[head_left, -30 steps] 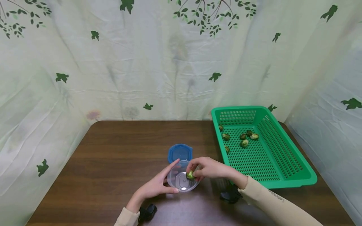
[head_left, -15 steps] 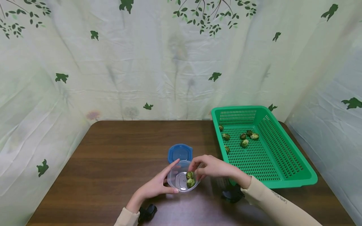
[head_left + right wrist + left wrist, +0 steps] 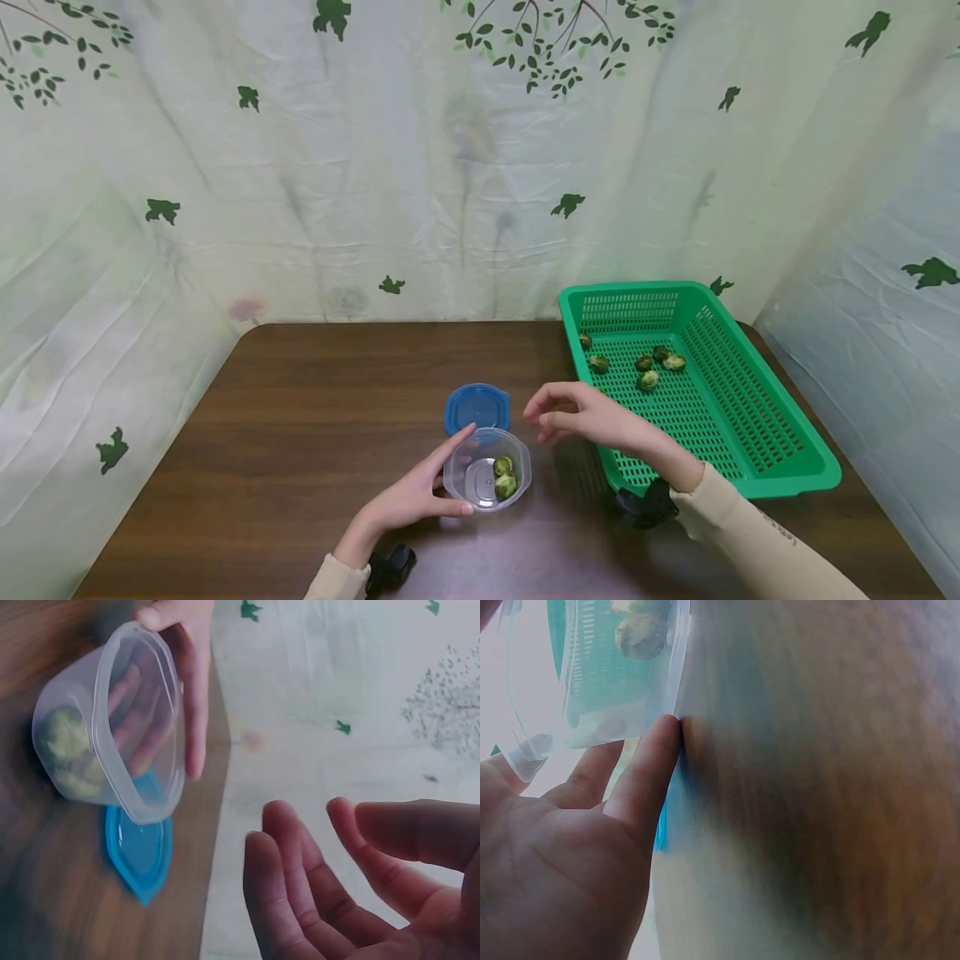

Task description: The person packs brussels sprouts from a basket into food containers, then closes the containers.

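Note:
A clear plastic container (image 3: pixel 477 482) stands on the table with two Brussels sprouts (image 3: pixel 505 486) inside, along its right side. My left hand (image 3: pixel 408 498) holds it from the left, thumb at the near side and forefinger at the far side. In the left wrist view, fingertips (image 3: pixel 664 731) touch the container's wall. Up and to the right of the container, my right hand (image 3: pixel 588 413) hovers between it and the green basket (image 3: pixel 780 482). Its fingers are loosely bent, with nothing between them in the right wrist view. A blue lid (image 3: pixel 477 407) lies just behind the container.
Several more Brussels sprouts (image 3: pixel 648 381) lie in the basket, toward its back and left side. The basket covers the right part of the brown table (image 3: pixel 360 375). A leaf-patterned cloth (image 3: pixel 420 167) hangs behind and at both sides.
My right hand let go of a sprout inside the container, beside another one, then rose out and moved right toward the basket. The left hand stayed on the container.

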`<state>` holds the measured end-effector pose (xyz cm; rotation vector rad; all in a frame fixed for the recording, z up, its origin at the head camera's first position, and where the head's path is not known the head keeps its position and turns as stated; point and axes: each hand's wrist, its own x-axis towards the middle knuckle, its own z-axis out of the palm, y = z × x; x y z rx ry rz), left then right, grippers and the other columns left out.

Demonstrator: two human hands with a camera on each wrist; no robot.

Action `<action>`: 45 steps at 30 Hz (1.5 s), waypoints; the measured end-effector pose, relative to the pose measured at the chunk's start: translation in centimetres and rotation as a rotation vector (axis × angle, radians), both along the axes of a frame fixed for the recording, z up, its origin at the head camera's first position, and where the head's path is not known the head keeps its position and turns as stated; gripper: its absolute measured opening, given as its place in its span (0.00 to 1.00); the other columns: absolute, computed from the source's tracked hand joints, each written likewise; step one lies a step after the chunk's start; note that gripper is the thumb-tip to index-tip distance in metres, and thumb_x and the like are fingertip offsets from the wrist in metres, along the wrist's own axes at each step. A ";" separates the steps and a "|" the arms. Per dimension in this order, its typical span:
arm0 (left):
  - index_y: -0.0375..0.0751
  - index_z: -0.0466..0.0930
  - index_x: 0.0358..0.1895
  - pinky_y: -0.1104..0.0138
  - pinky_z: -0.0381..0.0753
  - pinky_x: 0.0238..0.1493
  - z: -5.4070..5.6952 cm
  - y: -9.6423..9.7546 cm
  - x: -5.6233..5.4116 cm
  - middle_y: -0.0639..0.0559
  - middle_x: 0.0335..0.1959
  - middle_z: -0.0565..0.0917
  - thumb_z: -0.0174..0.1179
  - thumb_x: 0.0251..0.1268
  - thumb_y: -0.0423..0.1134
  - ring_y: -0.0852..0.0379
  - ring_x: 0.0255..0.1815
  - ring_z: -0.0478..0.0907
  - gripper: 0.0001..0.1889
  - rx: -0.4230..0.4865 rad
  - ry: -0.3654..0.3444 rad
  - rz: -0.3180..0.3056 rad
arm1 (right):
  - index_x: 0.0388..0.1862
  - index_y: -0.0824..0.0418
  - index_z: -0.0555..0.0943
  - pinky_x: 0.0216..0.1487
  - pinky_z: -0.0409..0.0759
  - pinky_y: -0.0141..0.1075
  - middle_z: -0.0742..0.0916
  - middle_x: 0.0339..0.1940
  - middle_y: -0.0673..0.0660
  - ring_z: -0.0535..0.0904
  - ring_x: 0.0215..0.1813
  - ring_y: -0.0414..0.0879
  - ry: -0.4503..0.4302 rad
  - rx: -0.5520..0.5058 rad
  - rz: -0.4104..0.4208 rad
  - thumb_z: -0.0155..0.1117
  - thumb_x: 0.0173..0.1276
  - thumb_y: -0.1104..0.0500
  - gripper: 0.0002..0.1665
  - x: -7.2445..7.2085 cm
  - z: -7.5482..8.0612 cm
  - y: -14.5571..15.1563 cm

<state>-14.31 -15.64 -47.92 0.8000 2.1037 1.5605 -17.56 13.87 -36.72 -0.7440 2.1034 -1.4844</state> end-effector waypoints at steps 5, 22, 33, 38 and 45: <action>0.47 0.42 0.77 0.61 0.67 0.61 0.0 0.0 0.0 0.42 0.72 0.58 0.70 0.57 0.37 0.42 0.70 0.57 0.51 0.006 0.003 0.002 | 0.49 0.70 0.77 0.46 0.79 0.52 0.82 0.43 0.61 0.82 0.41 0.54 -0.001 -0.030 -0.052 0.55 0.73 0.62 0.13 -0.5 0.2 1.2; 0.48 0.42 0.77 0.60 0.67 0.61 0.0 0.0 0.1 0.42 0.73 0.56 0.70 0.56 0.38 0.41 0.70 0.56 0.51 0.006 -0.007 0.004 | 0.54 0.73 0.73 0.47 0.79 0.44 0.81 0.47 0.63 0.81 0.44 0.54 -0.024 -0.121 -0.213 0.56 0.73 0.60 0.18 -1.4 0.3 4.9; 0.47 0.42 0.77 0.57 0.67 0.61 -0.1 0.0 0.1 0.41 0.72 0.56 0.69 0.57 0.37 0.41 0.70 0.56 0.51 0.018 -0.006 -0.003 | 0.57 0.75 0.70 0.49 0.78 0.50 0.78 0.52 0.70 0.80 0.46 0.57 -0.017 -0.105 -0.298 0.52 0.74 0.62 0.20 -3.1 -0.5 7.3; 0.48 0.42 0.77 0.58 0.67 0.62 -0.1 0.0 0.1 0.42 0.72 0.57 0.70 0.57 0.38 0.42 0.70 0.56 0.51 0.011 -0.003 0.001 | 0.59 0.76 0.68 0.49 0.78 0.49 0.79 0.52 0.65 0.81 0.45 0.51 -0.030 -0.083 -0.324 0.50 0.75 0.63 0.20 -3.8 -0.9 8.1; 0.50 0.42 0.78 0.65 0.66 0.61 -0.1 -0.1 0.1 0.45 0.73 0.56 0.71 0.55 0.39 0.45 0.71 0.56 0.53 -0.007 -0.019 0.013 | 0.61 0.73 0.67 0.47 0.79 0.41 0.77 0.57 0.68 0.81 0.45 0.48 -0.070 -0.059 -0.344 0.49 0.76 0.62 0.20 -4.6 -1.4 8.9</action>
